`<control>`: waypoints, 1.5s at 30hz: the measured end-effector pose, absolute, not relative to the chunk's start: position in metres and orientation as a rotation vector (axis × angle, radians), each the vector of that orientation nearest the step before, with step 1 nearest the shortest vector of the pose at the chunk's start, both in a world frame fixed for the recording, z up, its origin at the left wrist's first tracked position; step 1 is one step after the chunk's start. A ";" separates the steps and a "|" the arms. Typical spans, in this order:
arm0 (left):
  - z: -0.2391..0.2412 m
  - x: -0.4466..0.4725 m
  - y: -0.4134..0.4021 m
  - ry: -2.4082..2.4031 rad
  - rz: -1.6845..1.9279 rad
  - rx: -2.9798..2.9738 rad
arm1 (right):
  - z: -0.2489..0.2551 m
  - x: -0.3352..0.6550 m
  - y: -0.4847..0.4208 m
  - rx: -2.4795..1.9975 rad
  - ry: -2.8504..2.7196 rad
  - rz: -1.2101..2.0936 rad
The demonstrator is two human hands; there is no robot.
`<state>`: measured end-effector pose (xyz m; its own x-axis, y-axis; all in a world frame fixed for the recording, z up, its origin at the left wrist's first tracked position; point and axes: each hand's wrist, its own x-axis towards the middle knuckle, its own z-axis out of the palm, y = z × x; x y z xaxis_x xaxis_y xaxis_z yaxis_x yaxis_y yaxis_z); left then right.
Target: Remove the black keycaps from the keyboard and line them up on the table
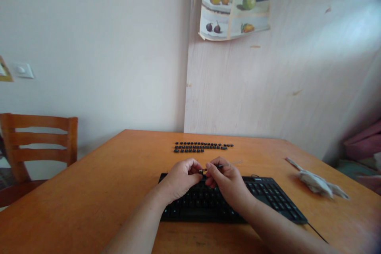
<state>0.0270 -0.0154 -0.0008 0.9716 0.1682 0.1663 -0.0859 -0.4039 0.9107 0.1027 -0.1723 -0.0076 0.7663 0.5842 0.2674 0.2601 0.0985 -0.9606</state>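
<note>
A black keyboard (268, 196) lies on the orange wooden table (89, 190) in front of me. Both hands hover over its upper middle. My left hand (181, 178) is closed in a pinch on a small dark piece (201, 172), likely a keycap. My right hand (228, 180) is also pinched, holding a thin tool (229, 164) whose tip meets that piece. Beyond the keyboard, several removed black keycaps (202, 147) are laid out in neat rows on the table.
A crumpled white cloth (317, 182) lies on the table at the right. A wooden chair (38, 143) stands at the left edge. The keyboard's cable (317, 233) runs off at the lower right. Walls close off the table's far side.
</note>
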 end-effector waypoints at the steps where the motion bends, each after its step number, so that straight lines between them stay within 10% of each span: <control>1: -0.001 0.027 -0.015 0.065 0.285 1.964 | -0.007 0.102 -0.173 -1.487 -0.725 0.258; 10: 0.001 0.025 -0.014 0.117 0.288 1.898 | -0.002 0.114 -0.184 -1.657 -0.949 -0.357; 33: 0.004 0.023 -0.013 0.097 0.142 1.706 | 0.002 0.116 -0.181 -2.077 -1.385 -0.218; 45: -0.014 0.033 0.040 0.540 0.679 1.882 | 0.005 0.227 -0.162 -2.269 -0.904 0.019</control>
